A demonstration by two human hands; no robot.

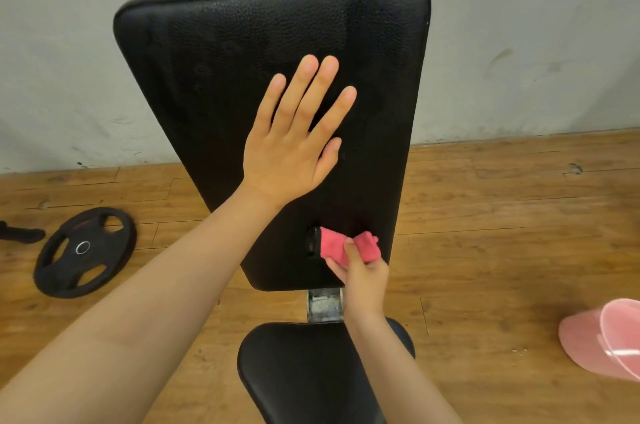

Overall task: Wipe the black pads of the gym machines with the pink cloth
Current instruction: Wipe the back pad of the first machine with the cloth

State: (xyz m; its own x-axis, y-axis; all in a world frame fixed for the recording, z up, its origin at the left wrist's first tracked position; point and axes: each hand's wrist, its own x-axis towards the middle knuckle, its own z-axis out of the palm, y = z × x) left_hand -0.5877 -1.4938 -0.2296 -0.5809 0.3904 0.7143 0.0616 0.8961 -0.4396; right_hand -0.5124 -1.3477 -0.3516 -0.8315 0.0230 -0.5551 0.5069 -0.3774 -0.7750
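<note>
A black back pad (214,53) of a gym bench tilts up in front of me, wide at the top and narrower at the bottom. My left hand (294,139) lies flat on its middle with fingers straight and spread. My right hand (363,274) grips a folded pink cloth (349,245) against the pad's lower end, thumb on top of the cloth. Below a metal joint (325,304) sits the black seat pad (301,371), partly behind my right forearm.
A black weight plate (85,252) lies on the wooden floor (502,233) at the left, with a dark handle (20,233) beyond it. A pink basin (602,340) stands at the right edge. A grey wall (519,42) rises behind the bench.
</note>
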